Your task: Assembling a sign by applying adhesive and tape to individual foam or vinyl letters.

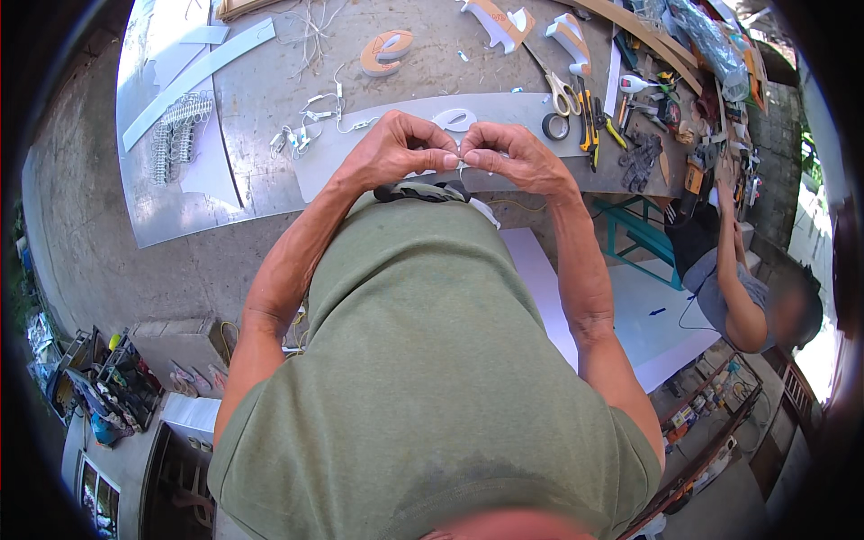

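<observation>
My left hand (pixel 405 148) and my right hand (pixel 517 160) meet near the table's front edge, thumbs and forefingers pinched together. Between the fingertips is a tiny pale bit, perhaps thin wire; I cannot make it out. Just beyond the fingers lies a white oval ring-shaped piece (pixel 454 120) on a translucent sheet (pixel 504 107). Left of my left hand, a string of small white light modules on wires (pixel 299 137) lies loose, some of it running toward that hand. A black tape roll (pixel 555 126) sits beyond my right hand.
Scissors (pixel 565 97), a yellow-black cutter (pixel 587 121), yellow-handled pliers (pixel 616 135) and grey gloves (pixel 641 162) lie to the right. Farther back are brown-faced letter shapes (pixel 387 54). Coiled modules (pixel 180 135) lie left. Another person (pixel 733 279) works at right, near a green stool (pixel 641 236).
</observation>
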Demonstrator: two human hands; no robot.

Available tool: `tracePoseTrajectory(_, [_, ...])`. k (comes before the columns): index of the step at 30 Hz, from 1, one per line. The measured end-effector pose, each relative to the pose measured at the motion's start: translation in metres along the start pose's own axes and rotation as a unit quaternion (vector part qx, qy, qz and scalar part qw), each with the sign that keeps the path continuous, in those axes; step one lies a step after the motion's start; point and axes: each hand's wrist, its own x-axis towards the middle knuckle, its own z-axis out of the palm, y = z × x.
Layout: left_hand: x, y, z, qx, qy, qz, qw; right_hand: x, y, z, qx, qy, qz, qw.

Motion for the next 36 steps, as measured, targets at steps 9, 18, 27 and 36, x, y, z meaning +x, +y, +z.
tracePoseTrajectory(9, [0.005, -0.006, -0.006, -0.085, -0.04, -0.056, 0.994, 0.006, 0.009, -0.002, -0.025, 0.03, -0.012, 0.999])
tracePoseTrajectory(18, [0.011, -0.015, -0.003, -0.194, 0.006, -0.06, 0.979, 0.007, 0.012, 0.023, -0.112, 0.291, -0.112, 0.943])
tracePoseTrajectory(27, [0.014, -0.018, -0.002, -0.209, 0.057, -0.052, 0.975, -0.006, -0.005, 0.055, -0.131, 0.36, -0.093, 0.919])
tracePoseTrajectory(36, [0.015, -0.022, 0.0, -0.223, 0.04, -0.053, 0.973, -0.002, 0.014, 0.066, -0.346, 0.423, -0.187, 0.817])
